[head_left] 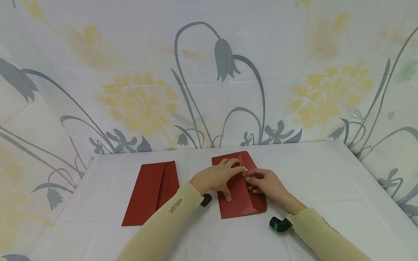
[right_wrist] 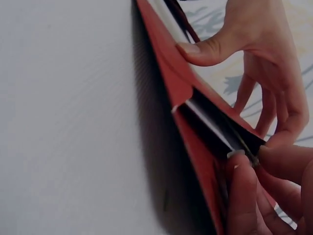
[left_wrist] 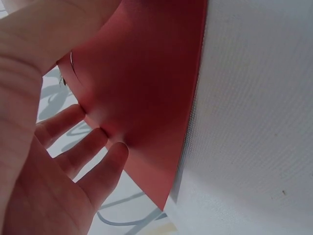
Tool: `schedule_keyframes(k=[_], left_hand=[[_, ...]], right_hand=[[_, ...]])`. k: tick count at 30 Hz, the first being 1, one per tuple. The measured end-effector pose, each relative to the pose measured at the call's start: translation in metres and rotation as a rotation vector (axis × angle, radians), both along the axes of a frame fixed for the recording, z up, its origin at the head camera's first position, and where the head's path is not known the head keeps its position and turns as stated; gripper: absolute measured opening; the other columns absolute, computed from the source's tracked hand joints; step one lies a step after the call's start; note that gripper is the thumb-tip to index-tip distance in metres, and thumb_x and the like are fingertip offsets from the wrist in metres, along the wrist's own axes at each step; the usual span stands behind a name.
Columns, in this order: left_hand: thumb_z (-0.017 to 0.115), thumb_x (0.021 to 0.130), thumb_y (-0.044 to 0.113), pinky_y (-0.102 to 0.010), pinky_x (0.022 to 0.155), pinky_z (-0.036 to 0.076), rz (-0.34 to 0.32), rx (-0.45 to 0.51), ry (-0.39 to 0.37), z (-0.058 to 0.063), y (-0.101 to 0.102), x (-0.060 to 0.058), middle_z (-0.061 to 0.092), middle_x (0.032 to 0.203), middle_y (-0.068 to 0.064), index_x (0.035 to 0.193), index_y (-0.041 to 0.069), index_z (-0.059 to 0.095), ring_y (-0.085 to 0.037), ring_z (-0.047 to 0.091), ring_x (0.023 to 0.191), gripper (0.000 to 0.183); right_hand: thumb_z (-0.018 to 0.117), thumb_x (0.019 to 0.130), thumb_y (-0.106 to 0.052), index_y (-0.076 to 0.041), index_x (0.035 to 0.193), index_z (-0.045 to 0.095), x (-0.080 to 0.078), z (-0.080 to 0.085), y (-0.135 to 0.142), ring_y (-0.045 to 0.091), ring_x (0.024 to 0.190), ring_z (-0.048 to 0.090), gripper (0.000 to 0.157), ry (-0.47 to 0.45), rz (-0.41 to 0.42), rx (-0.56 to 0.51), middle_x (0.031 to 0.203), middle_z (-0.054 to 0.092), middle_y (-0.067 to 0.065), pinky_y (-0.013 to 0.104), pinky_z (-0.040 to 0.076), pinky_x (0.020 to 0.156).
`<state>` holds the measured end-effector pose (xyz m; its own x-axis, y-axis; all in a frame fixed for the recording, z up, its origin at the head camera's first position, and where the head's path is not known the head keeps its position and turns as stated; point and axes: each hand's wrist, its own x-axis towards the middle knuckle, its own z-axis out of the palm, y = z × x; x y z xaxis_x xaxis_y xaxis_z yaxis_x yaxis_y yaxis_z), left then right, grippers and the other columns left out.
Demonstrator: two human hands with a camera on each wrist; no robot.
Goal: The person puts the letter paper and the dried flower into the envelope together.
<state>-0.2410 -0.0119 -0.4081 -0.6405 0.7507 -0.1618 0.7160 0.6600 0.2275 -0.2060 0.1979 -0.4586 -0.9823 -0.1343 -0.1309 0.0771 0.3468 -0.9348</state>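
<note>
A red paper envelope lies on the table in front of me, its flap side to the right. My left hand rests across it, thumb and fingers spread; the fingertips press on the red paper in the left wrist view. At the flap, my right hand pinches the envelope's edge between thumb and fingers. The right wrist view shows a dark gap between flap and body beside these fingertips. A small whitish bit shows between the hands; what it is I cannot tell.
Another red envelope lies to the left, partly behind my left sleeve. Black wrist devices sit under both wrists. A white cloth covers the table, and a flower-printed curtain hangs behind.
</note>
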Motion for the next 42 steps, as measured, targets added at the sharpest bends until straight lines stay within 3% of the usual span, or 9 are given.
schedule_keyframes(k=[9, 17, 22, 28, 33, 42], left_hand=[[0.091, 0.071, 0.035, -0.027, 0.086, 0.053, -0.004, 0.006, -0.007, 0.001, -0.0017, -0.0012, 0.027, 0.155, -0.001, 0.14, 0.029, 0.044, -0.023, 0.028, 0.139, 0.084], [0.091, 0.071, 0.036, -0.027, 0.085, 0.053, -0.013, -0.012, 0.01, 0.0013, -0.0005, -0.0022, 0.028, 0.153, -0.001, 0.136, 0.028, 0.046, -0.024, 0.03, 0.137, 0.08], [0.091, 0.07, 0.037, -0.027, 0.085, 0.053, -0.011, -0.022, 0.013, 0.0015, 0.0003, -0.003, 0.029, 0.152, 0.0, 0.134, 0.028, 0.046, -0.023, 0.03, 0.137, 0.079], [0.091, 0.071, 0.036, -0.027, 0.084, 0.053, -0.023, -0.021, 0.012, 0.001, 0.0011, -0.0039, 0.029, 0.151, 0.0, 0.133, 0.027, 0.046, -0.023, 0.03, 0.136, 0.077], [0.091, 0.07, 0.037, -0.027, 0.084, 0.053, -0.027, -0.02, 0.025, -0.0003, 0.0009, -0.0057, 0.03, 0.15, 0.0, 0.133, 0.027, 0.046, -0.023, 0.031, 0.135, 0.078], [0.091, 0.07, 0.036, -0.027, 0.085, 0.053, -0.017, -0.019, 0.022, 0.0005, -0.0004, -0.0071, 0.031, 0.15, -0.001, 0.135, 0.026, 0.047, -0.023, 0.031, 0.136, 0.079]], right_hand=[[0.069, 0.093, -0.012, 0.001, 0.11, 0.063, -0.0027, 0.0018, -0.0077, 0.014, 0.067, 0.065, 0.023, -0.008, -0.051, -0.031, 0.083, 0.071, 0.007, 0.025, 0.053, 0.059], [0.068, 0.093, -0.01, -0.001, 0.134, 0.055, -0.0028, 0.0022, -0.0056, 0.015, 0.068, 0.064, 0.044, -0.029, -0.032, -0.1, 0.095, 0.07, 0.01, 0.025, 0.054, 0.062], [0.067, 0.095, -0.011, 0.0, 0.138, 0.053, -0.0037, 0.0023, -0.0023, 0.014, 0.069, 0.064, 0.047, -0.042, 0.007, -0.134, 0.101, 0.07, 0.012, 0.025, 0.055, 0.063], [0.066, 0.094, -0.009, 0.001, 0.133, 0.057, -0.006, 0.0021, -0.0009, 0.016, 0.068, 0.062, 0.041, -0.036, 0.028, -0.075, 0.095, 0.07, 0.01, 0.026, 0.055, 0.063], [0.066, 0.093, -0.007, 0.002, 0.133, 0.058, -0.0061, 0.0051, -0.0044, 0.018, 0.074, 0.065, 0.041, -0.017, 0.049, -0.038, 0.101, 0.07, 0.012, 0.029, 0.055, 0.067], [0.071, 0.091, -0.01, 0.001, 0.129, 0.06, -0.0017, 0.0078, -0.0036, 0.019, 0.077, 0.066, 0.042, 0.059, 0.048, 0.048, 0.098, 0.07, 0.01, 0.032, 0.056, 0.067]])
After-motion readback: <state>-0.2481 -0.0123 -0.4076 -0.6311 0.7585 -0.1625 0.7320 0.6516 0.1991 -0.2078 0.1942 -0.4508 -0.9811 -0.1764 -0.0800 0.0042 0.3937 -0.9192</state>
